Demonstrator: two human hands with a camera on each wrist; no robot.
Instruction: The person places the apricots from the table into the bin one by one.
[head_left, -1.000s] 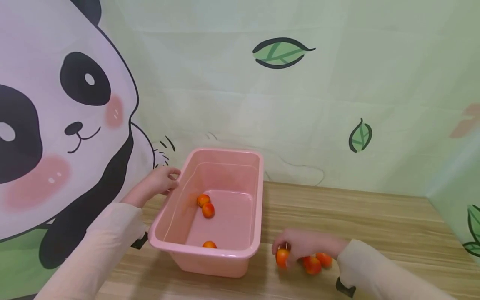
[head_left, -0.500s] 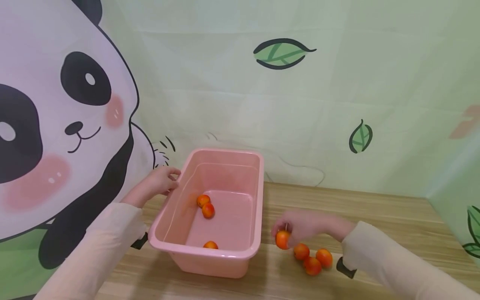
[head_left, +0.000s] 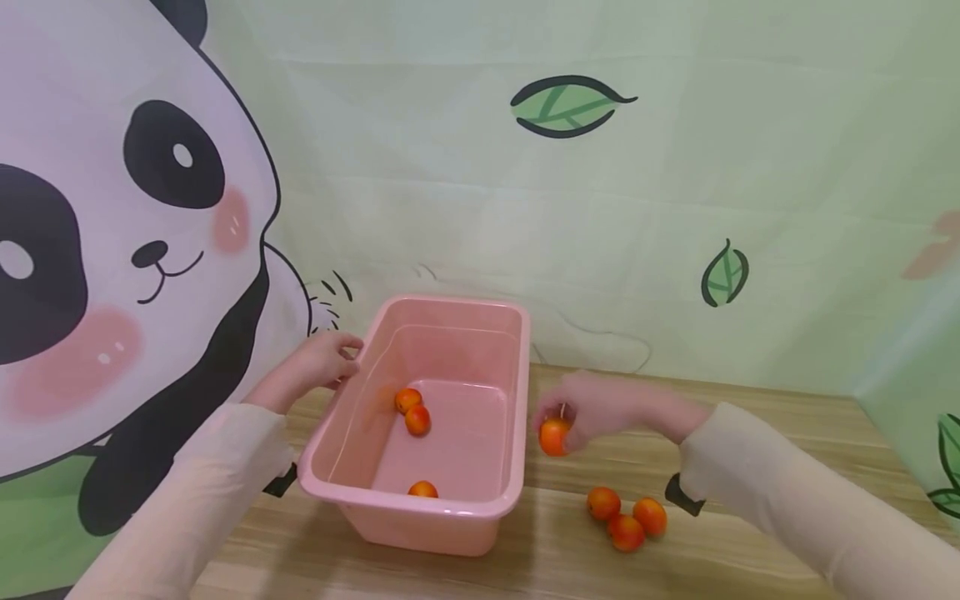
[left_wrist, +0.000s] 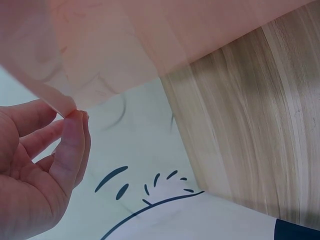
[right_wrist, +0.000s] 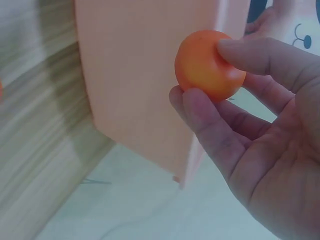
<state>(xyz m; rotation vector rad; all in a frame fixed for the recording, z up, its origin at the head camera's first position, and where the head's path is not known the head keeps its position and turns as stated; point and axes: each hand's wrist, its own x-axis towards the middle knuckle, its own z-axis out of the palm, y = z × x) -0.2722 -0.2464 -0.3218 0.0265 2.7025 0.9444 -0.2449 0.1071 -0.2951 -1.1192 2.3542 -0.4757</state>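
Observation:
My right hand (head_left: 603,408) pinches a small round orange-red fruit (head_left: 555,437) between thumb and fingertips, just off the right side of a pink plastic tub (head_left: 420,531). In the right wrist view the fruit (right_wrist: 205,67) overlaps the tub's outer wall (right_wrist: 135,65). Over on the left, my left hand (head_left: 321,360) grips the tub's left rim; the left wrist view shows thumb and fingers of this hand (left_wrist: 45,170) pinching that edge. Inside the tub are two touching fruits (head_left: 417,420) by the left wall, and another fruit (head_left: 423,489) partly hidden behind the front rim.
Three more orange-red fruits (head_left: 626,532) lie grouped on the wood-grain tabletop (head_left: 735,467), right of the tub. Behind stands a pale green fabric backdrop (head_left: 450,167) printed with leaves and a large panda (head_left: 165,225).
My right hand has lifted a fruit from the group on the table and carried it up and away toward the tub's right rim. The left hand has stayed on the left rim.

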